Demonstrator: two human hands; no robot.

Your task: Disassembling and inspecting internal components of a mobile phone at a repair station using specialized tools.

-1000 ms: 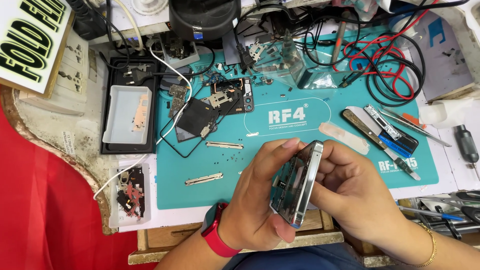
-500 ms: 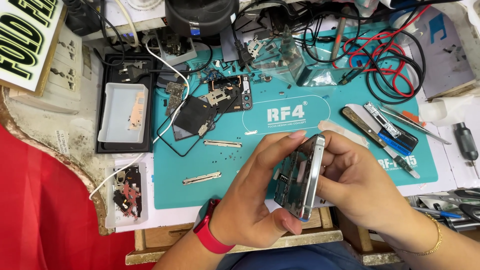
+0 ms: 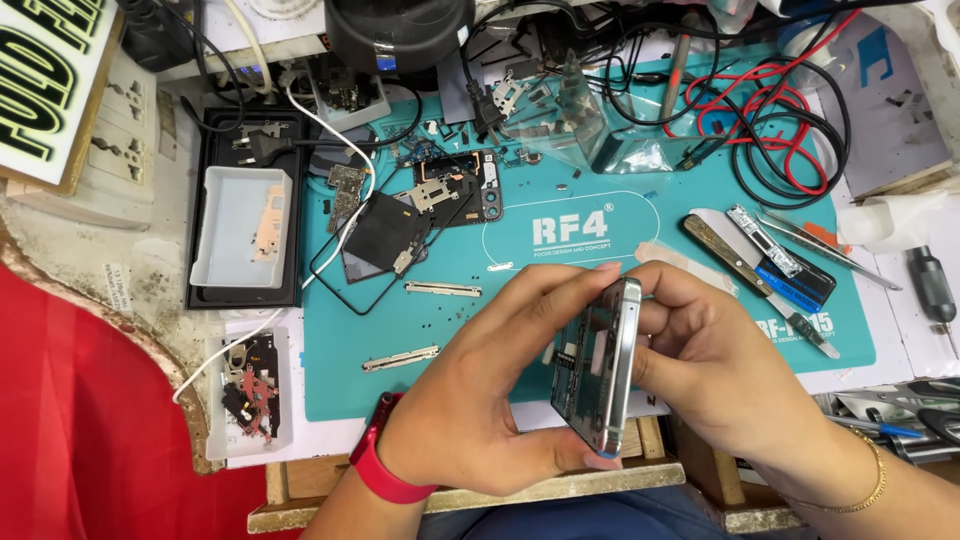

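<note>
An opened phone frame (image 3: pixel 598 365) with a silver metal edge stands on its side above the front edge of a teal work mat (image 3: pixel 690 215). My left hand (image 3: pixel 480 400), with a red band at the wrist, grips it from the left, fingertips on its top edge and thumb under its lower corner. My right hand (image 3: pixel 730 375), with a thin gold bracelet, holds it from the right side. The phone's inside, with dark parts, faces my left hand.
Loose phone parts (image 3: pixel 420 205), thin metal strips (image 3: pixel 440 289) and small screws lie on the mat. A white tray (image 3: pixel 240 228) sits in a black tray at left. Tweezers and tools (image 3: pixel 775 255) lie at right, red and black cables (image 3: pixel 790 120) behind. A wooden table edge (image 3: pixel 480 498) runs below.
Both hands keep hold of the phone frame. It has tilted a little more upright, and my left fingers have shifted along its top edge.
</note>
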